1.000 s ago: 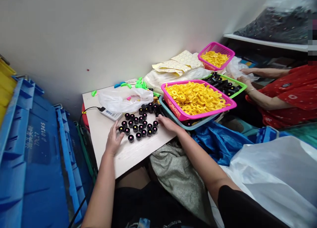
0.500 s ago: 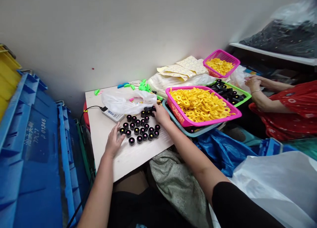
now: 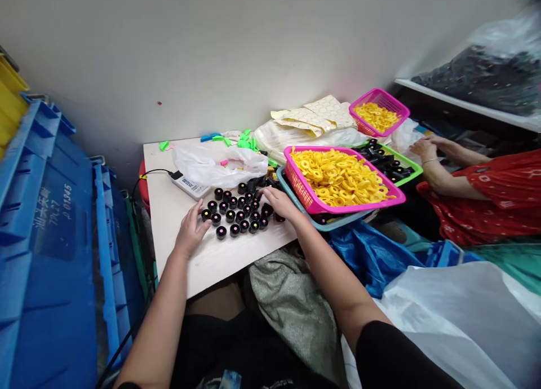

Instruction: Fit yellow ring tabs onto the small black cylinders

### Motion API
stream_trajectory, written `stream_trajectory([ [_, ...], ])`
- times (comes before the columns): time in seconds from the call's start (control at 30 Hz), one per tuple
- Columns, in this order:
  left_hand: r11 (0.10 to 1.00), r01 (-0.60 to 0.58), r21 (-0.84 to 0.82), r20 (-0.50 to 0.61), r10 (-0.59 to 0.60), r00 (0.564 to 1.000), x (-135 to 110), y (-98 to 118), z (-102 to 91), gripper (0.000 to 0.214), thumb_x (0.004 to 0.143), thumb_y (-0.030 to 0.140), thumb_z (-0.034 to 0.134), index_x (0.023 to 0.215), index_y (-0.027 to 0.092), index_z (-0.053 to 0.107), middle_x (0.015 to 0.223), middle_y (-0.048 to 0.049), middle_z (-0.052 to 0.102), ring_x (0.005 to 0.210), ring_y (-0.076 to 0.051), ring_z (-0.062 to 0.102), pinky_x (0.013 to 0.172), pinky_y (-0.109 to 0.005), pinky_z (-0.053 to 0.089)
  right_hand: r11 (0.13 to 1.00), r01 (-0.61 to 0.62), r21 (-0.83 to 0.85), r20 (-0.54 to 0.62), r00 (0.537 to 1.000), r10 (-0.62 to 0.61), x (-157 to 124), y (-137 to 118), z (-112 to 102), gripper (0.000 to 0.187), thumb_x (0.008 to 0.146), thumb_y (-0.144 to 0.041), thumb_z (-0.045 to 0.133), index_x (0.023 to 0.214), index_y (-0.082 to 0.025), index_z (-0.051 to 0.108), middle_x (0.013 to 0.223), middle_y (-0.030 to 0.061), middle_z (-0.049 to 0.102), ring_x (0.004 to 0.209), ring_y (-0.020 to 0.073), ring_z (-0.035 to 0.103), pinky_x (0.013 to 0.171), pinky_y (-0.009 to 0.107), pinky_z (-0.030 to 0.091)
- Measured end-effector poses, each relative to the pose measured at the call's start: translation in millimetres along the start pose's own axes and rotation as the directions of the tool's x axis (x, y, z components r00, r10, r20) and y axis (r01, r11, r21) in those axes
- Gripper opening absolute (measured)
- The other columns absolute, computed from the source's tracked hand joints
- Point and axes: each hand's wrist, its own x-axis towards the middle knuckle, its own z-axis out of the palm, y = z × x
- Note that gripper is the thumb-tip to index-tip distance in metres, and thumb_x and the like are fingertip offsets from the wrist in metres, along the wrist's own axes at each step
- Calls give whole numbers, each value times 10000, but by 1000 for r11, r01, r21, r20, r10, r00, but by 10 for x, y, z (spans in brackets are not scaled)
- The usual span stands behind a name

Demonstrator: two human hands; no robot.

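Many small black round caps (image 3: 230, 216) with coloured centres stand close together on a white board table (image 3: 180, 220). My left hand (image 3: 190, 229) lies open at the left side of the group, its fingertips beside the nearest caps. My right hand (image 3: 278, 203) rests with spread, curved fingers against the group's right side, close to a pink basket (image 3: 304, 181) of yellow rings. Neither hand visibly holds anything. A co-worker's hands (image 3: 426, 150), with red sleeves, are near a green tray (image 3: 408, 166) of black parts.
A white plastic bag (image 3: 220, 166) and a corded white device (image 3: 190, 187) lie behind the caps. A teal tray (image 3: 308, 208) sits under the pink basket. Blue crates (image 3: 51, 225) stand to the left, with a blue bag (image 3: 367, 253) and white sack (image 3: 448, 321) lower right.
My left hand has moved closer to the caps. My right hand has shifted from the upper caps to the group's right side. The view has swung slightly.
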Motion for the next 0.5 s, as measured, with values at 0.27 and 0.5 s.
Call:
stream_trajectory([
  [0.27, 1000, 29, -5, 9, -29, 1000, -5, 36, -11, 743, 871, 609, 489, 1456, 169, 363, 1434, -162, 482, 1225, -298, 550, 1070, -516, 396, 988, 35, -148, 153, 988, -12, -255, 157, 3, 439, 774, 7, 530, 1142, -186, 669, 1191, 82, 680, 1138, 211, 583, 961, 287, 422],
  [0.5, 1000, 5, 5, 9, -5, 1000, -7, 31, -15, 720, 882, 599, 480, 1452, 175, 364, 1442, -164, 472, 1217, -286, 559, 1063, -502, 412, 969, -87, -232, 126, 985, 118, -52, 137, -16, 266, 897, -152, 522, 1143, -172, 622, 1092, 133, 698, 959, 234, 650, 802, 287, 452],
])
